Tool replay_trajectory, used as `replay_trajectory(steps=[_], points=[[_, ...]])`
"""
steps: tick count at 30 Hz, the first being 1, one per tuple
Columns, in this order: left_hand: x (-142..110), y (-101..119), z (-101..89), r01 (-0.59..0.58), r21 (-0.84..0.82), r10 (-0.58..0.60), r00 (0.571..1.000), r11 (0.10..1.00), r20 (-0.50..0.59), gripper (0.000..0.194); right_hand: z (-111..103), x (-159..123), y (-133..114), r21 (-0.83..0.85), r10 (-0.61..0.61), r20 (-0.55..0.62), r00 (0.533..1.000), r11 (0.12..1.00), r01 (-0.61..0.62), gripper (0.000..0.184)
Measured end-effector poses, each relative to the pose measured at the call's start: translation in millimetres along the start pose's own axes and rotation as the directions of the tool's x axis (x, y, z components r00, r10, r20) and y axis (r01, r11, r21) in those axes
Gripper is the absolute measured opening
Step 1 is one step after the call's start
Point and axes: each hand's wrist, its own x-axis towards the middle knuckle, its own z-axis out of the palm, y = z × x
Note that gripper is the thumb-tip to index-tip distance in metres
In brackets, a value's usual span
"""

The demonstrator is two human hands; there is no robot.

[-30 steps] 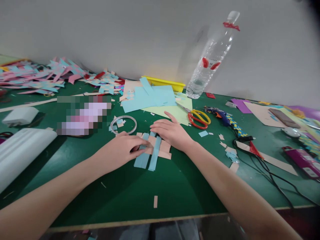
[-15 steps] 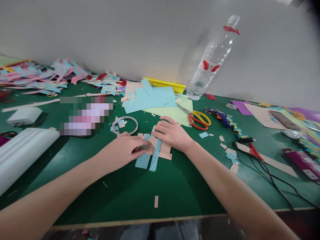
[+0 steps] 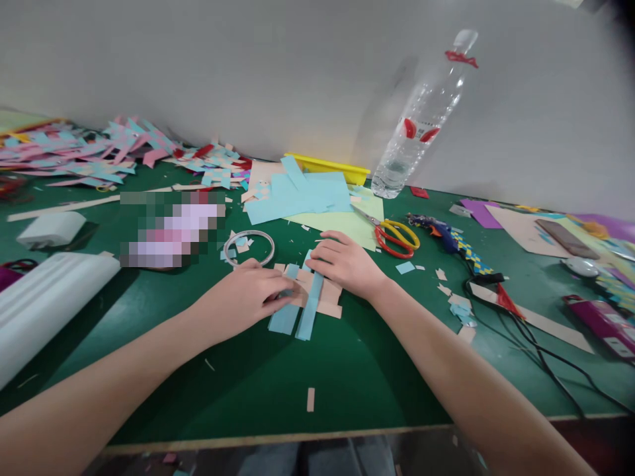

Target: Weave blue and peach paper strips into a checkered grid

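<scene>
Pale peach paper strips lie crosswise with light blue paper strips on the green table, overlapping like a weave. My left hand rests at the left of this piece, thumb and forefinger bent together on the strips; the fingertips partly cover them. At the far end of the right-hand blue strip is my right hand, its fingers curled over that strip; the thumb is hidden. A roll of clear tape lies just behind my left hand, with small paper scraps inside its ring.
Scissors with red and yellow handles lie at the right behind my hand. Blue paper sheets, a yellow tray and a leaning water bottle stand behind. Black cables run at the right; a white roll lies left.
The fingers of my right hand, earlier stretched out and spread, have drawn in and curled over the far end of the blue strip. My left hand has stayed nearly still on the strips.
</scene>
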Motion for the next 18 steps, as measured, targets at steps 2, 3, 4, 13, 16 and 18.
replay_trajectory(steps=[2,3,4,13,16,18], points=[[0.2,-0.1,0.7,-0.014,-0.003,0.014,1.000,1.000,-0.009,0.032,-0.4,-0.2,-0.1,0.002,-0.005,-0.016,1.000,1.000,0.005,0.024],[0.3,-0.2,1.1,-0.018,-0.007,0.018,1.000,1.000,-0.010,0.032,-0.7,-0.2,-0.2,0.006,-0.007,-0.018,1.000,1.000,0.007,0.024],[0.4,-0.3,1.4,-0.018,-0.011,0.018,1.000,1.000,-0.011,0.033,-1.0,-0.1,-0.3,0.013,-0.009,-0.015,1.000,1.000,0.009,0.023],[-0.6,-0.9,2.3,-0.012,-0.016,0.011,1.000,1.000,-0.005,0.036,-6.5,1.9,-1.0,0.191,0.027,0.106,0.994,0.980,-0.047,0.025],[-0.3,-0.4,2.0,-0.003,-0.013,0.003,1.000,1.000,0.002,0.035,-6.2,0.4,-1.2,0.247,0.042,0.126,0.991,0.966,-0.072,0.026],[-0.1,0.3,1.4,0.010,-0.009,-0.010,1.000,1.000,0.014,0.034,-4.4,-1.6,-1.9,0.283,0.057,0.145,0.988,0.954,-0.097,0.026]])
